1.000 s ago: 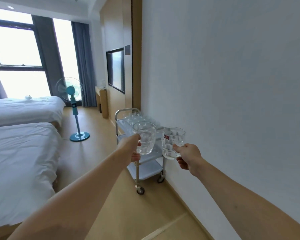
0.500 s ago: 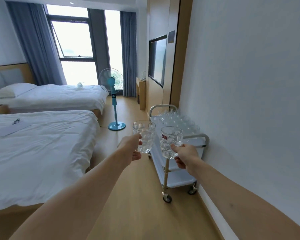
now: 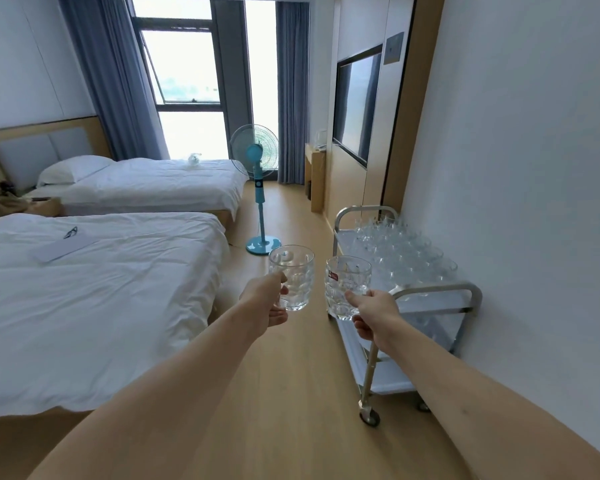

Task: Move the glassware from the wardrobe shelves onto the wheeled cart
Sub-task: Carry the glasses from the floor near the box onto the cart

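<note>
likely a hotel room: twin white beds [image 3: 94, 289], wall television [image 3: 355, 105], curtains [image 3: 111, 74].

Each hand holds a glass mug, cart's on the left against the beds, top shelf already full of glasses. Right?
Not quite. In the head view the cart stands on the right, against the wall. The rest holds: left hand and right hand each hold a glass mug, and glasses crowd the top shelf.

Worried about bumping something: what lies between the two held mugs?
Nothing: the head view shows only bare wood floor between left mug and right mug.
</note>
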A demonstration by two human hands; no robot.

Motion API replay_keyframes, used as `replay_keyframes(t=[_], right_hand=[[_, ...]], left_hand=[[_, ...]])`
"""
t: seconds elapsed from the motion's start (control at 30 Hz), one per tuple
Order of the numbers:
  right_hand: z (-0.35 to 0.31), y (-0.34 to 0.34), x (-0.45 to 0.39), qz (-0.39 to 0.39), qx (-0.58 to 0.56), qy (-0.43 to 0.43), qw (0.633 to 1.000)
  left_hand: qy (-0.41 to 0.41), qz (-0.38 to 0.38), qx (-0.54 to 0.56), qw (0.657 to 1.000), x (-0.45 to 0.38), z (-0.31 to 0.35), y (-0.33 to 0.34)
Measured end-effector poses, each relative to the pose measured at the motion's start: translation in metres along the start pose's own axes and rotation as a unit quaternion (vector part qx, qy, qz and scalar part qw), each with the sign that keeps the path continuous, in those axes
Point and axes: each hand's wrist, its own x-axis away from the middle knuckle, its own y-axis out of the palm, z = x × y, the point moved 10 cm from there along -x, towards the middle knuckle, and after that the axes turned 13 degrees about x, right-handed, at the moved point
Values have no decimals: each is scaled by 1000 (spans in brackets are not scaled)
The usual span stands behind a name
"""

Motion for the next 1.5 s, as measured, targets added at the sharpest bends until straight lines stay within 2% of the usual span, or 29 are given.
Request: replay_keyframes(t=[0.37, 0.63, 1.0, 1.5], right_hand=[[-43, 80, -133, 32, 0, 47, 998], [-61, 113, -205, 53, -7, 74, 996], [-64, 125, -330, 57, -5, 93, 994], [-57, 111, -542, 59, -21, 145, 987]], left_hand=[[-35, -43, -44, 997, -171, 52, 12], [-56, -66, -60, 994, -270, 76, 21], [-64, -74, -59, 993, -389, 90, 63], [-86, -59, -106, 989, -572, 109, 183]])
